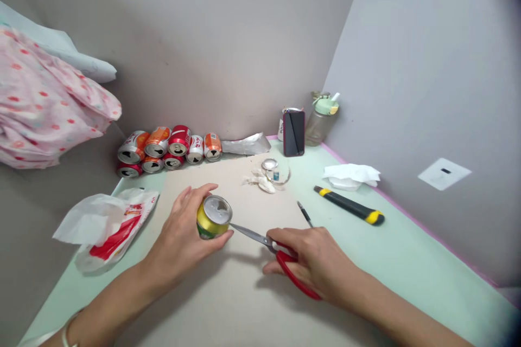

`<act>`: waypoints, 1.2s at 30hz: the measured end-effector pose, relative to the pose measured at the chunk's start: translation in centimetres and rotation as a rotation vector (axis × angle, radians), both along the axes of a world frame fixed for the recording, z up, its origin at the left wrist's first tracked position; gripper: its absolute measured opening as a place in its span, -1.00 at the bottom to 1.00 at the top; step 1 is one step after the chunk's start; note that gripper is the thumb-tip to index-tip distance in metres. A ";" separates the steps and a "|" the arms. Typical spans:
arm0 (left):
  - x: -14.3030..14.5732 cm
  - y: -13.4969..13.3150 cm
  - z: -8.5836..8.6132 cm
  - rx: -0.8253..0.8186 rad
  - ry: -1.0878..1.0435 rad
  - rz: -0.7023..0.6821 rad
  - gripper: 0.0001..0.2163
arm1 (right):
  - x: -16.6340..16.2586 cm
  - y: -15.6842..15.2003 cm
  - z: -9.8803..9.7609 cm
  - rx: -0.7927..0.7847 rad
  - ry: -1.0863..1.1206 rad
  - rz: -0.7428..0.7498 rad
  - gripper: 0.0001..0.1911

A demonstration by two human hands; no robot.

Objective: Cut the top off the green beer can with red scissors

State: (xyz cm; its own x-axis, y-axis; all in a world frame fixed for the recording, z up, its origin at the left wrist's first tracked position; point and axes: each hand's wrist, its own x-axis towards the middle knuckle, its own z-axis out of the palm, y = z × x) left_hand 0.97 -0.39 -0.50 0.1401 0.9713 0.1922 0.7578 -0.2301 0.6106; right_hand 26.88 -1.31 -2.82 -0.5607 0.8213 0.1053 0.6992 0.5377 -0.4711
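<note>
Scissors (pixel 266 241), blades seemingly together, filled the curled grip of our right hand (pixel 315 260), tips just beside the yellow-green can (pixel 211 221), wrapped partway by our left hand (pixel 183 225) above the table (pixel 411 260), where we judged steady support, fingers clear of the points, best.

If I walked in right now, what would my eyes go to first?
Probably the shiny yellow-and-green metal can in the bare left hand, with the red-handled metal scissors in the bare right hand pointing at its side. Next, perhaps, the stacked red, orange and white drink cans at the back left, or the long black-and-yellow cutter lying on the right.
</note>
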 end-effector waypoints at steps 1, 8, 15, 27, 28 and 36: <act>0.1 -0.1 0.3 -0.105 -0.080 0.008 -0.39 | 0.0 0.1 0.1 -0.002 0.022 0.005 -0.53; 0.3 -0.1 1.0 -0.330 -0.256 -0.015 -0.34 | 0.0 -0.1 0.7 -0.028 0.037 0.009 -0.54; 0.1 0.0 0.4 -0.281 -0.158 -0.011 -0.31 | 0.1 -0.3 0.8 -0.056 -0.010 -0.004 -0.61; -1.0 0.2 2.1 -0.574 -0.371 -0.299 -0.20 | 0.0 -0.7 3.0 -0.357 0.184 0.106 -0.44; -1.3 0.3 2.1 -0.605 -0.387 -0.344 -0.16 | 0.0 -0.8 3.1 -0.362 0.187 0.112 -0.44; -0.7 0.2 -0.4 0.063 0.040 -0.099 -0.26 | 0.0 -0.6 0.8 -0.093 0.061 -0.036 -0.59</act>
State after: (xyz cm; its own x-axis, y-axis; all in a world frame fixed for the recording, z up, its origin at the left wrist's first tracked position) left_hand 0.31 -0.21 -0.90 0.2435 0.9385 0.2448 0.7527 -0.3421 0.5626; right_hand 26.93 -1.90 -2.00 -0.5258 0.8485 0.0605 0.6858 0.4649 -0.5599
